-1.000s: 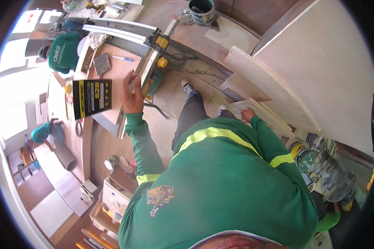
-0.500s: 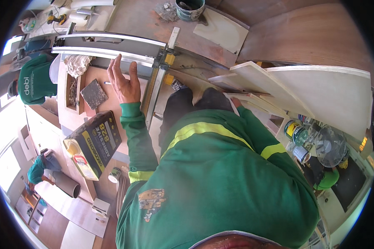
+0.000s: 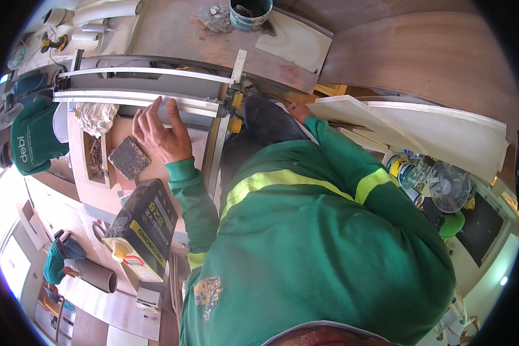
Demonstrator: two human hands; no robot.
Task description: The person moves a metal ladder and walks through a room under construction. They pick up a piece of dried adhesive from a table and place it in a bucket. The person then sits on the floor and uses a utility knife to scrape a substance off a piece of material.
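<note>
My left hand (image 3: 161, 135) is open, fingers spread, over the edge of a worktop beside a long metal rail (image 3: 138, 99). Nothing shows in it. Left of it a rough dark square block (image 3: 129, 158) lies on the top, beside a shallow wooden box (image 3: 98, 167) of scraps with a crumpled white cloth (image 3: 97, 118) at its end. Nearer stands a black and yellow adhesive can (image 3: 144, 222). By my thigh, my right hand (image 3: 299, 111) is curled next to a thin pale strip (image 3: 299, 126); what its fingers hold is hidden.
Pale boards (image 3: 438, 124) lean upright at my right, near a clear-bladed fan (image 3: 451, 187) and several tins. On the far bench are a bucket (image 3: 251, 14) and a yellow drill (image 3: 53, 43). Two people in green work at left, one (image 3: 37, 138) close to the rail.
My body and view have shifted. My right hand has come forward from behind the board edges to beside my thigh. My left hand stays open, now closer to the dark block.
</note>
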